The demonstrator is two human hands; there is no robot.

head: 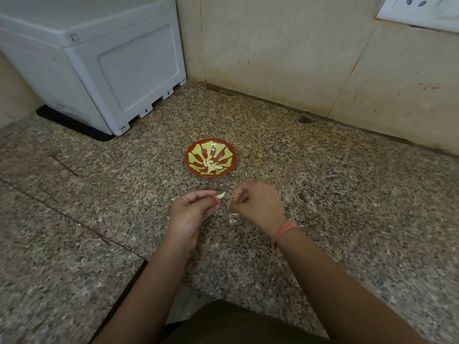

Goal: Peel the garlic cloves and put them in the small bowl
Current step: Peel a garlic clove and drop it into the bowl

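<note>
**Garlic clove held over a speckled counter, small bowl just beyond**

A speckled granite countertop [323, 194] is seen from above, backed by a beige tiled wall [273, 45] that is stained near its foot. A white socket plate [417, 8] is set into the wall at the upper right. At the upper left, a pale grey plastic casing [99, 58] is stood on a black mat [74, 125] in the corner.

The small bowl [224, 151], red with a green leaf pattern, is placed on the counter near the middle, well clear of the wall. Several peeled cloves [211, 166] are gathered at its bottom.

Nearer than the bowl, the two hands are held slightly apart above the counter. A garlic clove [221, 195] is pinched at the fingertips of the left hand [191, 212], its pale tip pointed toward the other hand. The fingers of the right hand [258, 204] are curled inward; whether anything is pinched in them cannot be told. An orange thread [283, 230] is worn on the right wrist. A few scraps of garlic skin [233, 218] are scattered on the counter below the gap between the hands.
</note>
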